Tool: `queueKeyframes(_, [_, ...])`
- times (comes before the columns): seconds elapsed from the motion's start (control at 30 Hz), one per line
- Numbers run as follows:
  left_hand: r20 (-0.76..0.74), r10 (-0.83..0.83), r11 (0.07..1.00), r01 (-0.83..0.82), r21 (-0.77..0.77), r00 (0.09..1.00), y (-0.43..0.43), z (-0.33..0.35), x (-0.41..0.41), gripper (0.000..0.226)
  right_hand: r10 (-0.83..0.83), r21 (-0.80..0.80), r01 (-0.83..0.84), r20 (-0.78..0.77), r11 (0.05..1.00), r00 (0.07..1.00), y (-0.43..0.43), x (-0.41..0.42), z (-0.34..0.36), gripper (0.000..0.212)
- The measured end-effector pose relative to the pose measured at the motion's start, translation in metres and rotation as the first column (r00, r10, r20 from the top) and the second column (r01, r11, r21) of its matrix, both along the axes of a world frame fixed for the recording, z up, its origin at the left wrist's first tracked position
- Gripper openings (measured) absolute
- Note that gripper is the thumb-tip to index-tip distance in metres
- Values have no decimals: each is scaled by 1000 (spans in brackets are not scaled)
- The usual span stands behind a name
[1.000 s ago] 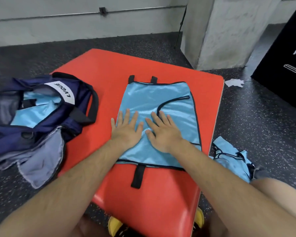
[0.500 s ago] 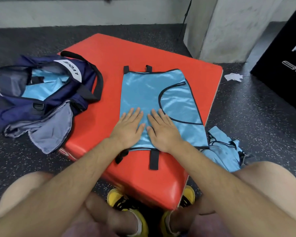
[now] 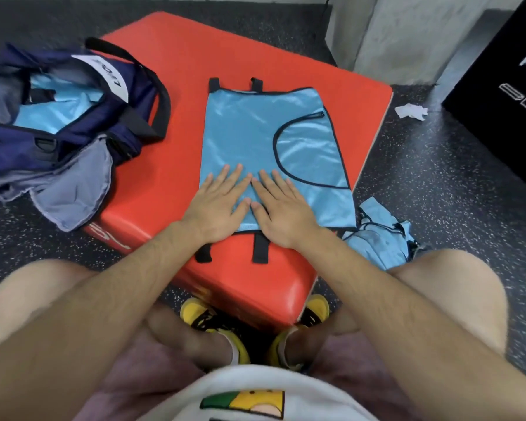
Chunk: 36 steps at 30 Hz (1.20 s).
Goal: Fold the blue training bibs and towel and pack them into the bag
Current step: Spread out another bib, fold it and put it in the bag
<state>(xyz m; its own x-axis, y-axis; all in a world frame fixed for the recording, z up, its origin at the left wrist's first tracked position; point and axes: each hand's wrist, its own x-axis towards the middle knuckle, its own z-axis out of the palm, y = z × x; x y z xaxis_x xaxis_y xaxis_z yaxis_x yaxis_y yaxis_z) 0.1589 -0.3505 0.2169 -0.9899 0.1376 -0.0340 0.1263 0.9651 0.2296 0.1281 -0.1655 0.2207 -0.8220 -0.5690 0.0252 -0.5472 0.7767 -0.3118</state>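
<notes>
Pressing down on the near end of the blue bib (image 3: pixel 264 132), the left hand (image 3: pixel 219 208) and right hand (image 3: pixel 281 208) lie side by side at the centre of the frame. Their fingers are straight and slightly spread, gripping nothing, and the thumbs almost touch. The bib lies flat on the red pad (image 3: pixel 255 47), and the palms and wrists cover part of its near hem. One of its two near black straps (image 3: pixel 260 249) shows in full, while the other is partly hidden under the left wrist.

At the left of the frame the navy bag (image 3: pixel 128 123) stands open, its far left side cut off by the edge. More shiny blue cloth (image 3: pixel 52 113) shows inside it, but how it is folded cannot be made out. A grey cloth (image 3: pixel 70 189) spills from the bag over the pad's edge onto the floor; whether it is the towel or the bag's lining is unclear. At the right of the pad, a crumpled blue heap (image 3: pixel 380 238) lies on the floor, partly behind the person's knee.

The bag's white label (image 3: pixel 104 75) carries dark lettering too blurred to read. White marks on the pad's side (image 3: pixel 110 238) are only partly visible. On the black box (image 3: pixel 498 86) at the upper right, white letters begin "PL" and run out of the frame.
</notes>
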Motion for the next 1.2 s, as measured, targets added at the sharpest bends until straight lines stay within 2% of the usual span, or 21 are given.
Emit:
queueKeyframes(0.33, [50, -27, 996, 31, -82, 998, -1, 6, 4, 81, 106, 50, -107, 15, 993, 994, 59, 0, 5, 61])
queueKeyframes(0.57, [60, -31, 995, 37, -88, 998, -2, 7, 6, 74, 180, 1, -180, 37, 984, 983, 91, 1, 7, 60])
queueKeyframes(0.73, [78, -57, 994, 64, -85, 995, -21, 8, 14, 76, 201, -73, -202, -21, 977, 979, 125, -5, 4, 55])
queueKeyframes(0.93, [87, 1, 999, 3, -46, 996, -48, 7, 28, 74, 123, -232, -134, -60, 963, 991, 150, -6, 1, 38])
queueKeyframes(1.0, [51, -16, 1000, 16, -7, 999, -50, 6, 31, 75, 125, -292, -141, -73, 946, 990, 149, -2, 2, 32])
queueKeyframes(1.07, [-38, -37, 995, 40, 96, 999, -50, 5, 34, 73, 104, -331, -121, -71, 936, 992, 146, 2, 4, 29])
queueKeyframes(1.13, [-174, -39, 972, 78, 222, 984, -52, 3, 38, 59, 85, -338, -101, -62, 936, 994, 144, 3, 8, 27])
queueKeyframes(1.2, [-310, -18, 954, 109, 281, 951, -55, 1, 45, 42, 93, -337, -107, -58, 935, 994, 143, 4, 9, 25])
